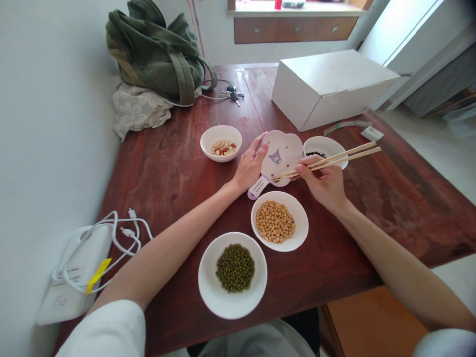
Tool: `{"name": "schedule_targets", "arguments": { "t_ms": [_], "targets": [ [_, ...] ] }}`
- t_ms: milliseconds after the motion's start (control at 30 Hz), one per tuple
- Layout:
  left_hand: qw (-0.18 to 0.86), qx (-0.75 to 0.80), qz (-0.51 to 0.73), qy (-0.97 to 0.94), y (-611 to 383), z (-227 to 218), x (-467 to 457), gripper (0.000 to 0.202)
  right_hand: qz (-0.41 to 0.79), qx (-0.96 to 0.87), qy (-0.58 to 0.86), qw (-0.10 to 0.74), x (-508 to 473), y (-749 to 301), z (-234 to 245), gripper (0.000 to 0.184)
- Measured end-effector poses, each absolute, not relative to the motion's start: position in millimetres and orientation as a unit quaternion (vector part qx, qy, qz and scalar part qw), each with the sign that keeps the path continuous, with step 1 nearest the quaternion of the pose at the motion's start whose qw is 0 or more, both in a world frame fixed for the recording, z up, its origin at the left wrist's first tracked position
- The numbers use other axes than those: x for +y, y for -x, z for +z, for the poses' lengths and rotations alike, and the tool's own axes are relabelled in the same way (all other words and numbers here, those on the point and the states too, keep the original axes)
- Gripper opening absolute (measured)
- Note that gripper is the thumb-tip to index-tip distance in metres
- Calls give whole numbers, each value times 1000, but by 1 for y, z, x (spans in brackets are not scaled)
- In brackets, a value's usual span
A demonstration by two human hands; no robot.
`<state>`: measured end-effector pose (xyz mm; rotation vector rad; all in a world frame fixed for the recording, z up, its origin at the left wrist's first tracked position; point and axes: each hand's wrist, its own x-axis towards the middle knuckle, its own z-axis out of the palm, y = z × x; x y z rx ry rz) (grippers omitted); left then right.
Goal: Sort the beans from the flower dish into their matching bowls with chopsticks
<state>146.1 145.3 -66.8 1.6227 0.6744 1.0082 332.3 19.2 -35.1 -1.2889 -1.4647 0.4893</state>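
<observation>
My left hand (251, 166) grips the left edge of a flower-shaped dish (284, 151) with a lilac rim, a printed cartoon figure and a short handle. My right hand (324, 184) is closed around a pair of wooden chopsticks (349, 153), whose tips touch or hover over the dish's lower part; whether they pinch anything is too small to tell. Partly behind my right hand is a white bowl (329, 144) with dark beans. Left of the dish is a bowl of peanuts (223, 148). Nearer me are a bowl of yellow soybeans (275, 221) and a bowl of green mung beans (235, 267).
A white box (334, 89) stands at the back right, with a tagged strip (349, 126) before it. At the back left are a green bag (159, 54), a patterned cloth (137, 106) and keys (232, 93). A power strip (78, 272) with white cables lies at left.
</observation>
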Motion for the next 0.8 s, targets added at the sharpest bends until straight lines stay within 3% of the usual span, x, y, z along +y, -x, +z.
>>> {"name": "schedule_targets", "arguments": {
  "t_ms": [200,800],
  "targets": [
    [531,284,419,-680,-145,-66,145,65,225,-577,536,573,17,-340,-34,19],
    [518,283,420,-690,-146,-65,146,63,253,-582,540,554,21,-340,-34,21]
  ]
}}
